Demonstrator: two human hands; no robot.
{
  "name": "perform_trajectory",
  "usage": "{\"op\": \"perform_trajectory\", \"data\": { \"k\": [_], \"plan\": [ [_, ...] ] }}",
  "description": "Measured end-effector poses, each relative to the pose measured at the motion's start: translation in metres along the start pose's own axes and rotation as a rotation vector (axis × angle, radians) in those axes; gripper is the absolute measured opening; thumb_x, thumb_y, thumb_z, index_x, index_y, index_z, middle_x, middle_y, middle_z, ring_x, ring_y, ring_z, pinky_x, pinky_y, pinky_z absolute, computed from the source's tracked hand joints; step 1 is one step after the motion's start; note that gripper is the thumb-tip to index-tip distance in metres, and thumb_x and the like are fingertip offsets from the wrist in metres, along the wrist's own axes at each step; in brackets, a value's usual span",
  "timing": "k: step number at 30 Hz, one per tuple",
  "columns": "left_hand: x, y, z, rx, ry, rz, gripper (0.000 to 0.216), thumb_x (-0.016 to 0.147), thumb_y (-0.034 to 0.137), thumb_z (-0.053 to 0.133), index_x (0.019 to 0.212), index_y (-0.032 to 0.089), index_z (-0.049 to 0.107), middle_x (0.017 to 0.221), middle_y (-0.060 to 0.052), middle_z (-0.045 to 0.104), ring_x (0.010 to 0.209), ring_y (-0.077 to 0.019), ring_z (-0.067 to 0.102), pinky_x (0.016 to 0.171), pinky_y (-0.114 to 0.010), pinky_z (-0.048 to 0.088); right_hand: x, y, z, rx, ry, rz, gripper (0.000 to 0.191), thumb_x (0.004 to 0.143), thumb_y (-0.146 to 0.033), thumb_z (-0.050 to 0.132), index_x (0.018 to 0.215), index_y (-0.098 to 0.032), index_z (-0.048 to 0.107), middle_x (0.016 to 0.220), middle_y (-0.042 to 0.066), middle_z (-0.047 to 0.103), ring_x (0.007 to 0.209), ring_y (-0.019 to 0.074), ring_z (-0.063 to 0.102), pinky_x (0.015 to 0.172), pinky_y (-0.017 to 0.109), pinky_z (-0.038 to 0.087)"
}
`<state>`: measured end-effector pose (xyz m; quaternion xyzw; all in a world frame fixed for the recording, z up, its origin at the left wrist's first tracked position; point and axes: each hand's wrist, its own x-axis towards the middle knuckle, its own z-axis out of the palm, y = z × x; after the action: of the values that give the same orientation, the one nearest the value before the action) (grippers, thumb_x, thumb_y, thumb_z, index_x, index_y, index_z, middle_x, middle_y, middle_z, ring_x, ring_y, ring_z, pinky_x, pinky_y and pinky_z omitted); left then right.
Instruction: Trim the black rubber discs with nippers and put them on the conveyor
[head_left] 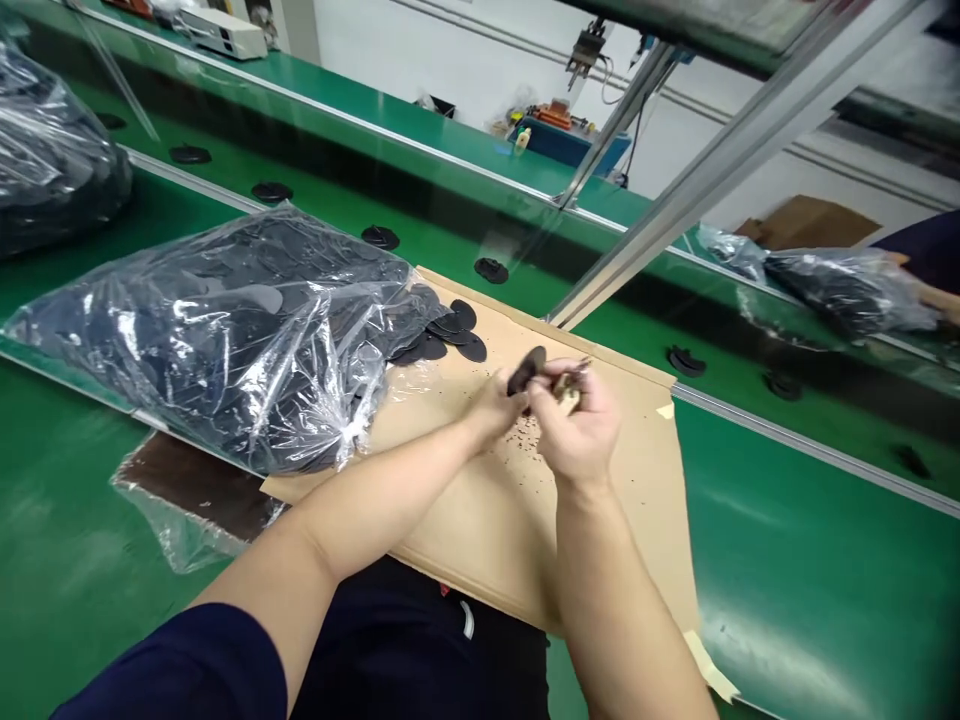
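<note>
My left hand [491,408] is closed on the edge of a round black disc [527,369], held tilted above a sheet of brown cardboard [480,540]. My right hand [581,425] is wrapped round a small tool with a yellowish handle [570,400]; its kind is partly hidden by my fingers. The right thumb is close to the disc. Dark crumbs [525,445] lie scattered on the cardboard under both hands. Left of them, several loose black discs [454,325] are piled at the mouth of a clear plastic bag [225,320] full of similar discs.
Behind the cardboard runs a green conveyor belt [435,255] with black parts spaced along it. Slanting up at the right is a metal frame post [675,200]. Another filled bag [52,150] stands at the far left. A person's arm [930,295] shows at the right edge near a plastic bag [847,290].
</note>
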<state>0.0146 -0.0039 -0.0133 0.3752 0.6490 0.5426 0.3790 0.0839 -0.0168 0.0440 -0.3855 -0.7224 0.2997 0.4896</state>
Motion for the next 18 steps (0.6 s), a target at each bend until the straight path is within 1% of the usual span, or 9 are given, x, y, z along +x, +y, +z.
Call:
{"op": "perform_trajectory", "data": {
  "k": [1, 2, 3, 5, 7, 10, 13, 15, 18],
  "plan": [
    [0.002, -0.001, -0.002, -0.13, -0.06, -0.023, 0.03, 0.085, 0.028, 0.051, 0.098, 0.005, 0.068, 0.068, -0.004, 0.068, 0.062, -0.0146, 0.064, 0.059, -0.023, 0.052, -0.001, 0.012, -0.01, 0.217, 0.1, 0.13, 0.02, 0.073, -0.024, 0.064, 0.092, -0.022, 0.057, 0.077, 0.0, 0.061, 0.066, 0.0157, 0.059, 0.065, 0.032, 0.051],
    [0.003, -0.002, -0.005, -0.295, -0.145, -0.058, 0.028, 0.085, 0.025, 0.055, 0.105, 0.008, 0.065, 0.071, -0.004, 0.069, 0.061, -0.0151, 0.065, 0.061, -0.026, 0.054, -0.002, 0.024, -0.019, 0.4, 0.137, 0.261, 0.021, 0.069, -0.024, 0.067, 0.087, -0.022, 0.056, 0.072, -0.002, 0.059, 0.06, 0.0137, 0.056, 0.06, 0.03, 0.05],
    [0.004, -0.003, -0.007, -0.462, -0.233, -0.104, 0.029, 0.083, 0.022, 0.058, 0.11, 0.012, 0.061, 0.073, -0.004, 0.07, 0.062, -0.0161, 0.066, 0.063, -0.029, 0.055, -0.003, 0.035, -0.026, 0.554, 0.136, 0.384, 0.022, 0.065, -0.024, 0.068, 0.082, -0.022, 0.054, 0.069, -0.003, 0.057, 0.056, 0.0123, 0.053, 0.056, 0.028, 0.048],
    [0.005, -0.005, -0.011, -0.687, -0.35, -0.186, 0.036, 0.08, 0.022, 0.064, 0.114, 0.016, 0.055, 0.075, -0.005, 0.07, 0.064, -0.0184, 0.067, 0.068, -0.036, 0.056, -0.005, 0.054, -0.035, 0.781, 0.066, 0.593, 0.023, 0.059, -0.021, 0.067, 0.076, -0.021, 0.052, 0.067, -0.002, 0.058, 0.051, 0.0102, 0.048, 0.052, 0.026, 0.045],
    [0.006, -0.006, -0.013, -0.709, -0.389, -0.195, 0.038, 0.077, 0.024, 0.069, 0.111, 0.017, 0.055, 0.076, -0.004, 0.07, 0.066, -0.019, 0.067, 0.07, -0.037, 0.055, -0.008, 0.065, -0.04, 0.918, -0.043, 0.724, 0.02, 0.057, -0.02, 0.064, 0.074, -0.02, 0.053, 0.069, 0.0, 0.059, 0.05, 0.0091, 0.044, 0.051, 0.026, 0.043],
    [0.006, -0.007, -0.013, -0.66, -0.394, -0.166, 0.039, 0.073, 0.032, 0.074, 0.104, 0.017, 0.057, 0.078, -0.004, 0.069, 0.068, -0.0181, 0.066, 0.069, -0.034, 0.055, -0.012, 0.073, -0.044, 1.043, -0.17, 0.791, 0.015, 0.059, -0.02, 0.06, 0.073, -0.019, 0.054, 0.071, 0.002, 0.061, 0.05, 0.0088, 0.04, 0.051, 0.027, 0.043],
    [0.005, -0.008, -0.012, -0.639, -0.392, -0.122, 0.049, 0.067, 0.035, 0.079, 0.108, 0.018, 0.059, 0.091, -0.005, 0.07, 0.078, -0.0189, 0.067, 0.072, -0.035, 0.055, -0.013, 0.076, -0.045, 1.094, -0.192, 0.836, 0.012, 0.06, -0.019, 0.06, 0.069, -0.019, 0.053, 0.062, 0.0, 0.056, 0.05, 0.0103, 0.042, 0.052, 0.028, 0.044],
    [0.004, -0.008, -0.012, -0.628, -0.4, -0.084, 0.057, 0.061, 0.031, 0.084, 0.111, 0.018, 0.06, 0.102, -0.007, 0.07, 0.086, -0.0205, 0.067, 0.076, -0.036, 0.056, -0.013, 0.077, -0.042, 1.06, -0.161, 0.879, 0.013, 0.061, -0.02, 0.062, 0.069, -0.019, 0.053, 0.055, -0.002, 0.052, 0.051, 0.0122, 0.045, 0.052, 0.029, 0.045],
    [0.004, -0.007, -0.012, -0.614, -0.344, -0.065, 0.058, 0.056, 0.027, 0.086, 0.108, 0.016, 0.063, 0.104, -0.008, 0.07, 0.089, -0.0219, 0.067, 0.08, -0.037, 0.056, -0.014, 0.074, -0.034, 0.93, 0.019, 0.85, 0.019, 0.065, -0.03, 0.068, 0.076, -0.019, 0.056, 0.057, -0.002, 0.054, 0.053, 0.013, 0.051, 0.054, 0.028, 0.047]
  ]
}}
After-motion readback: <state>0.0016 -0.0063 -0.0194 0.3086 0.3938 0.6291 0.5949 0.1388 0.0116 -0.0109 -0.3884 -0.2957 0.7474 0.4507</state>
